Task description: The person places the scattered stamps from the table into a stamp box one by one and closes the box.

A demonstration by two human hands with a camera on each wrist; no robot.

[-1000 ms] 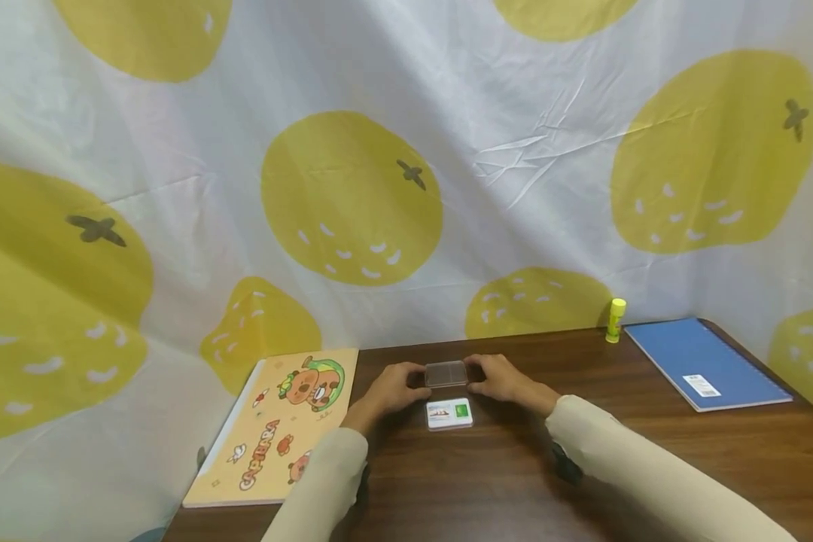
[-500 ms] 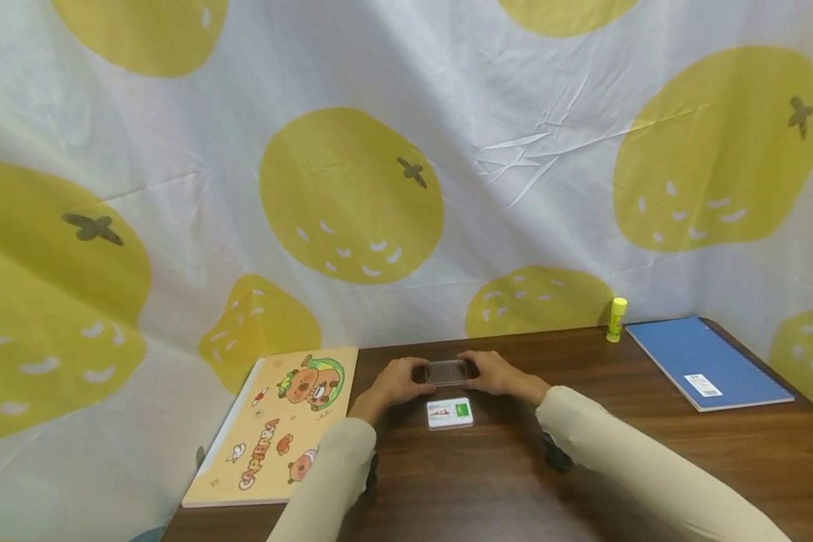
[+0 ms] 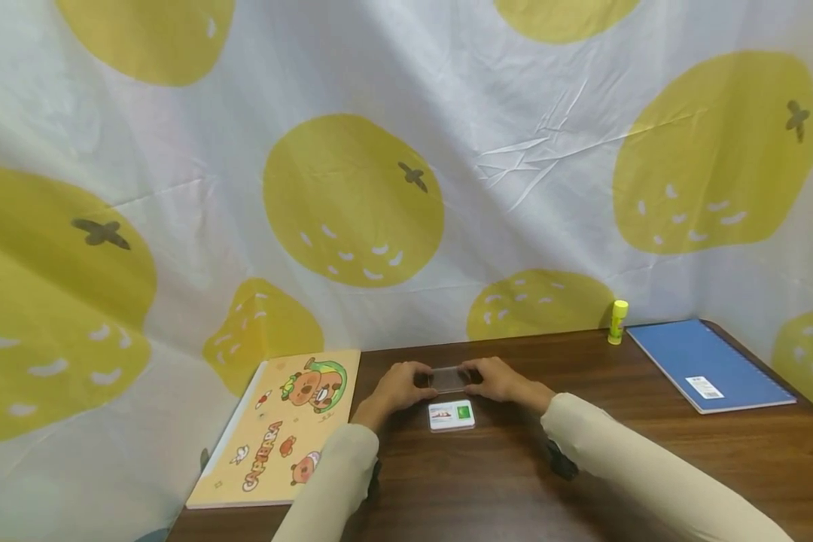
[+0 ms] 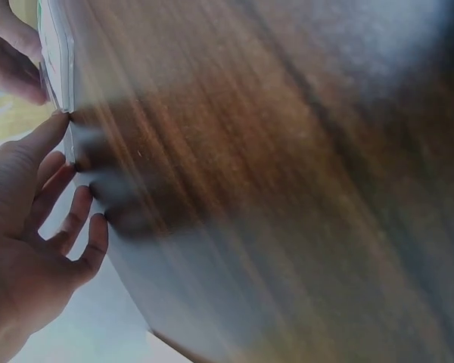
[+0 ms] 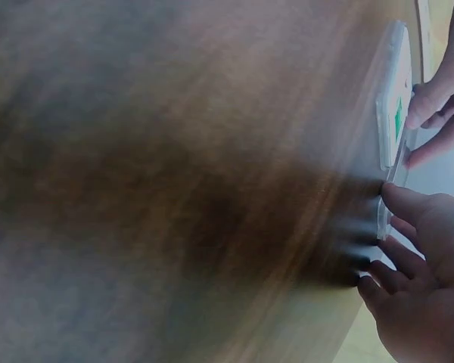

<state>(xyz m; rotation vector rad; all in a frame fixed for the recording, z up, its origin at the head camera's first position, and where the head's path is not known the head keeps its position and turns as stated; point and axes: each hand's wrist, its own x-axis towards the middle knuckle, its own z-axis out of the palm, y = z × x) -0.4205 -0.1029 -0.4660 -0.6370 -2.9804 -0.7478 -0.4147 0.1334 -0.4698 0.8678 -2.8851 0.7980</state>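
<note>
A clear, rectangular plastic lid (image 3: 449,380) lies flat between both hands, low over the brown table. My left hand (image 3: 400,385) grips its left edge, with thumb at the near corner and fingers behind. On the opposite edge, my right hand (image 3: 497,379) holds it the same way. Just in front of the lid sits a small clear case (image 3: 452,415) with a white face, a picture and a green patch. The left wrist view shows the left hand's fingertips (image 4: 66,117) down by the tabletop. From the right wrist, the case (image 5: 394,98) appears edge-on beyond the right thumb.
A yellow capybara-print pad (image 3: 271,429) lies at the left of the table (image 3: 474,482). Toward the back right stand a yellow glue stick (image 3: 618,322) and a flat blue notebook (image 3: 707,365). A fruit-print curtain (image 3: 515,113) hangs behind the table's back edge.
Both hands have come closer together, in against the lid's sides. The lid has shifted slightly nearer to the white-faced case, which stays in place.
</note>
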